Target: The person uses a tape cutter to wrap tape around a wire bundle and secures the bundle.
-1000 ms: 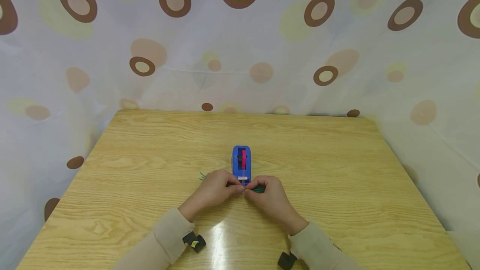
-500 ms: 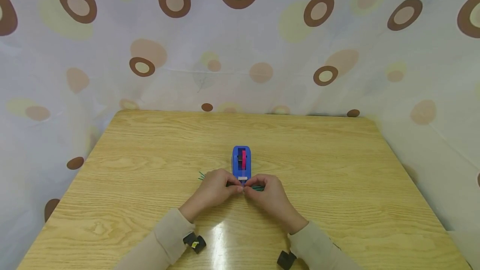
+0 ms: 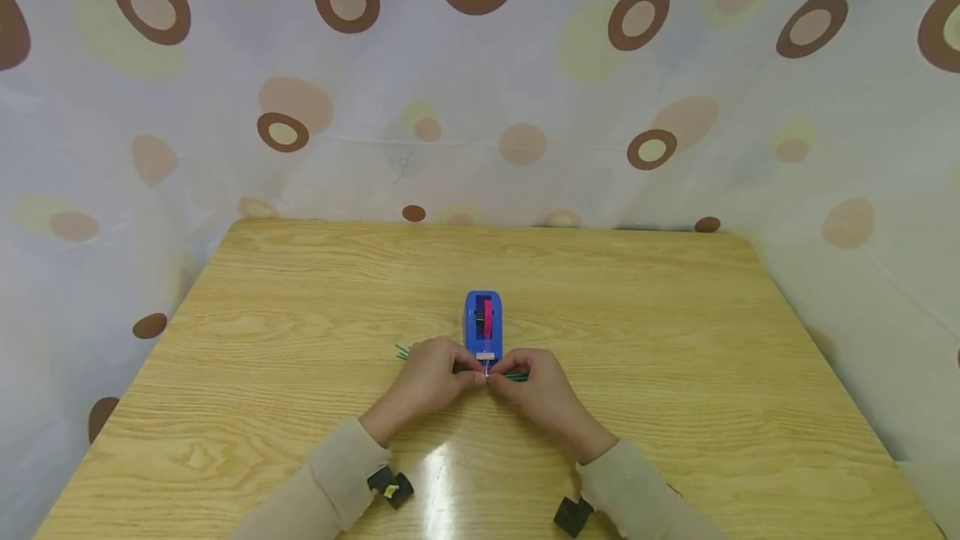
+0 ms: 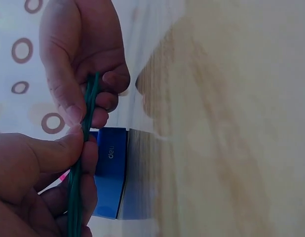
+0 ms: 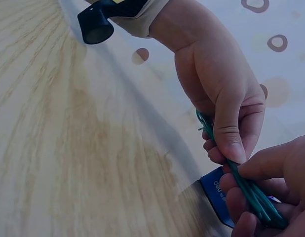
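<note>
Both hands hold a bundle of thin green strands (image 5: 256, 200), which look like wires, just in front of a blue tape dispenser (image 3: 483, 327). My left hand (image 3: 431, 373) curls its fingers round the bundle and pinches it with the thumb. From the other side my right hand (image 3: 543, 386) pinches it, thumb tip close to the left one. Loose strand ends (image 3: 402, 352) stick out past the left hand. A shiny clear strip of tape (image 3: 487, 367) runs from the dispenser's cutter to the fingertips. The fingers hide most of the bundle's middle.
The wooden table (image 3: 315, 290) extends on all sides of the hands. Behind it hangs a pale curtain (image 3: 480, 82) with brown oval prints. A pink tape roll (image 3: 487, 319) sits in the dispenser. Black wrist cameras (image 3: 390, 486) hang under the cuffs.
The right fingertips have risen slightly. The bundle has shifted a little to the left, and the tape at the fingertips now catches the light. The dispenser has stayed in place.
</note>
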Demonstrator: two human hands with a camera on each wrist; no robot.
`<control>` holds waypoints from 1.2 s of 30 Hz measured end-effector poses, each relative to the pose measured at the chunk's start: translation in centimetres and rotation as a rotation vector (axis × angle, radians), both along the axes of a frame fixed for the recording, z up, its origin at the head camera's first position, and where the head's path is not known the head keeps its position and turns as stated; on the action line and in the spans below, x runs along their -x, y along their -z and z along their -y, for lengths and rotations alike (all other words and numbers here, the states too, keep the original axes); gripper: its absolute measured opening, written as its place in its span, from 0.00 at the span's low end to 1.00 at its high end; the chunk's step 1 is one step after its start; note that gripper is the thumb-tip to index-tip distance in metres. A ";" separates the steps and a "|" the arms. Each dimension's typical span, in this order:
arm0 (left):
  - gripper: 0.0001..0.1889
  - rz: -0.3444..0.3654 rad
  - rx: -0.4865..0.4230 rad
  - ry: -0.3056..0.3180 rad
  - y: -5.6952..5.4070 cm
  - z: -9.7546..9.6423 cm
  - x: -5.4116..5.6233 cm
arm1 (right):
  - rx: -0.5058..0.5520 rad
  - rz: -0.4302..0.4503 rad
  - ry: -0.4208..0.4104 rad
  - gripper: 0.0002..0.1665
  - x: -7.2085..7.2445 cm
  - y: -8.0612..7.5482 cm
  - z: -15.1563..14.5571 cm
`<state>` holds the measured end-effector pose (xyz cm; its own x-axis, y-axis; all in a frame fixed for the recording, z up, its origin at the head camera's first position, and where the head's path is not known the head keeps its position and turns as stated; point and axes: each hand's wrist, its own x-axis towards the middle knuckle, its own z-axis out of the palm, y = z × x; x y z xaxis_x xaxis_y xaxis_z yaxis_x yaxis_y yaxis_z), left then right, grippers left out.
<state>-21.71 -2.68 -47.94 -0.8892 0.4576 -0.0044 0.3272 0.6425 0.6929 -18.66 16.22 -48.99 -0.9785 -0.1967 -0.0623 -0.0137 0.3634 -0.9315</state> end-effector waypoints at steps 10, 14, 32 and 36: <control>0.06 -0.004 0.039 0.064 0.0 0.3 0.3 | -0.009 -0.050 0.001 0.03 -0.2 -0.1 -0.1; 0.07 0.005 0.074 0.107 -0.4 0.5 0.5 | -0.015 -0.053 -0.018 0.03 -0.1 -0.1 -0.2; 0.05 0.048 0.038 0.124 -0.5 0.7 1.0 | -0.002 -0.052 -0.027 0.03 0.1 -0.6 -0.5; 0.04 0.014 0.044 0.097 -0.6 0.6 0.7 | -0.004 -0.020 0.005 0.04 0.2 -0.5 -0.4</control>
